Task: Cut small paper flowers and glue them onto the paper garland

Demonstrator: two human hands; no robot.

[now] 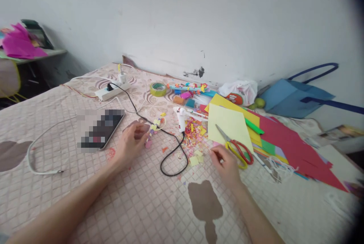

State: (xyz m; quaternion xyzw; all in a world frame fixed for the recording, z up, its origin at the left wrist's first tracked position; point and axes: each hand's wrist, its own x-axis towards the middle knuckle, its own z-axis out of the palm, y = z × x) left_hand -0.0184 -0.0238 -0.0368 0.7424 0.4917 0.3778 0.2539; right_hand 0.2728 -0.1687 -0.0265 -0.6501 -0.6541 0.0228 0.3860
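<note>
Both hands reach in over the patterned tablecloth point(142, 206) on my remote feed, and I take the white glue gun point(180, 117) as my landmark. Left of it and nearer the wearer is the left hand point(133, 139), fingers bent, fingertips at the near end of a small decorated strip point(155, 127) with yellow flower shapes and a purple-pink end; I cannot tell whether they grip it or only touch it. That strip lies just left of the glue gun. Right of the gun and nearer the wearer, the right hand point(227, 162) is curled narrow, just beside red-and-yellow-handled scissors point(241, 153); I cannot tell whether anything small is between its fingers.

For writing, I check the tape roll point(158, 92), beyond the gun to its left: its core bears print too small for me to read. The white plastic bag point(246, 89), beyond the gun to its right, carries pale marks on a red-orange patch, also unreadable. The phone point(109, 126), well left of the gun, has its screen blurred into blocks.

The gun's black cord point(186, 160) loops on its near side, then runs to the white power strip point(112, 91), beyond it to the left. Coloured scraps point(196, 136) lie just right of the gun, and farther right I see a pale yellow sheet point(227, 122) and red paper point(290, 145).
</note>
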